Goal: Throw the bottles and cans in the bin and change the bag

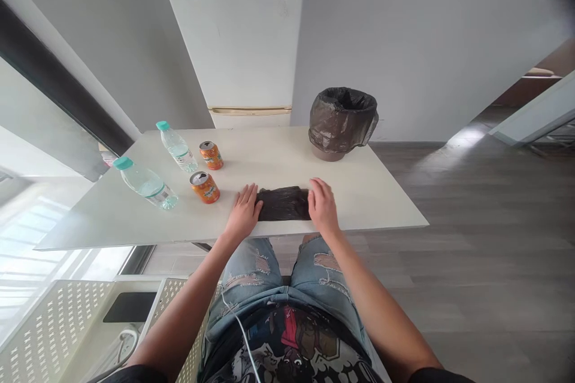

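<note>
A black plastic bag (284, 204), folded into a flat strip, lies near the front edge of the white table. My left hand (244, 210) rests on the tabletop at the bag's left end, fingers stretched out and thumb against the plastic. At the right end is my right hand (322, 206), its fingers extended and touching the bag's edge; its thumb is hard to see. Left of my left hand stand two orange drink cans, a nearer can (205, 187) and a farther can (211, 155).
Two clear bottles with teal caps, a nearer bottle (146, 184) and a farther bottle (176, 146), are on the table's left. A bin (344, 125) lined with a black bag stands at the back right. Below left is a perforated cream unit (58, 323); a white cable (242, 335) crosses my lap.
</note>
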Available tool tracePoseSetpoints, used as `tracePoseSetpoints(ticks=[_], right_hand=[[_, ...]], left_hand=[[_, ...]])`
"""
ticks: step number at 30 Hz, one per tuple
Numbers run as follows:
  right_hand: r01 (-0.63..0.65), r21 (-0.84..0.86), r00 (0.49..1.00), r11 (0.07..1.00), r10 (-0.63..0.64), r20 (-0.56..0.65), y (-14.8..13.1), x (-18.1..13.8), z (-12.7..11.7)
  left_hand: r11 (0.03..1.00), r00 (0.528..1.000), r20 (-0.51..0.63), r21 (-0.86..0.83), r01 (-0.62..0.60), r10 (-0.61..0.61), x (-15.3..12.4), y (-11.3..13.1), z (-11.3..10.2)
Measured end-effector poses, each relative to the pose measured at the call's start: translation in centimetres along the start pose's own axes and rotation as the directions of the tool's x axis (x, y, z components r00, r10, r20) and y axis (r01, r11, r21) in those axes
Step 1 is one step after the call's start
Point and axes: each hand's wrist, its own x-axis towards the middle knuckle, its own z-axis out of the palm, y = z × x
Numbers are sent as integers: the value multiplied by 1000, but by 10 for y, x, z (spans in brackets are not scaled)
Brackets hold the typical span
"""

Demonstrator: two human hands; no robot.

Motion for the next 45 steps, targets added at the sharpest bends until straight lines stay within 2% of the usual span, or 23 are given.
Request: tracePoseSetpoints(ticks=[1, 2, 3, 4, 6, 8, 10, 13, 16, 18, 20, 23, 25, 27, 29, 32, 35, 37, 40, 43, 45], right_hand=[[-40, 16, 991, 999, 41, -128, -2, -3, -4], [-52, 32, 978, 998, 58, -202, -6, -8, -6], [-32, 47, 976, 998, 41, -215, -13, -14, -8], [17, 61, 985, 998, -6, -173, -22, -21, -8], [150, 83, 989, 985, -150, -4, -46, -39, -4], [242, 44, 960, 969, -245, 132, -71, -56, 3], [294, -15, 933, 956, -284, 221, -88, -68, 10], [338, -24, 897, 941, -314, 311, -90, -75, 13], [359, 20, 868, 933, -342, 360, -71, -73, 7], [391, 69, 846, 918, -388, 366, -54, -71, 3], [454, 126, 813, 882, -468, 345, -40, -71, 2], [530, 199, 780, 824, -566, 267, -26, -74, 3], [534, 259, 782, 805, -587, 212, -21, -77, 3], [496, 348, 791, 796, -579, 197, -21, -78, 1], [405, 439, 820, 802, -531, 212, -24, -76, -2], [181, 540, 914, 822, -343, 215, -35, -67, -6], [-65, 586, 976, 808, -70, 205, -46, -51, -4], [-223, 572, 970, 790, 123, 209, -51, -38, -1], [-383, 509, 924, 771, 319, 212, -51, -21, 6], [-433, 418, 902, 799, 381, 205, -48, -10, 15], [-440, 321, 897, 839, 394, 200, -45, -9, 22]], left_hand=[[1000, 999, -38, -24, 4, -5, 2, 1, -3], [999, 998, -65, -44, 1, -4, 3, 1, -7], [998, 997, -74, -59, -7, 2, 4, 2, -10], [998, 998, -65, -66, -17, 13, 5, 3, -13], [998, 999, -25, -53, -30, 29, 4, 7, -18], [1000, 1000, 5, -18, -18, 18, 0, 12, -24], [1000, 999, 25, 2, 25, -25, -7, 17, -30], [996, 990, 108, -25, 90, -87, -22, 21, -41], [994, 988, 127, -48, 97, -90, -37, 18, -49], [998, 996, 88, -64, -21, 26, -44, 12, -51], [973, 973, 78, -104, -207, 216, -49, 6, -51], [883, 868, 174, -162, -440, 465, -54, 1, -47], [842, 808, 236, -163, -515, 540, -55, 3, -44], [840, 811, 221, -139, -524, 542, -55, 9, -39], [858, 848, 138, -136, -496, 512, -51, 17, -31], [874, 899, 29, -247, -418, 437, -38, 26, -17], [901, 977, 34, -394, -179, 209, -15, 32, -9], [886, 997, 43, -462, -31, 58, 3, 37, -9], [878, 998, 56, -477, 48, -24, 26, 47, -11], [941, 998, -32, -335, 36, -50, 34, 56, -8], [970, 990, -138, -232, -67, 36, 31, 60, -3]])
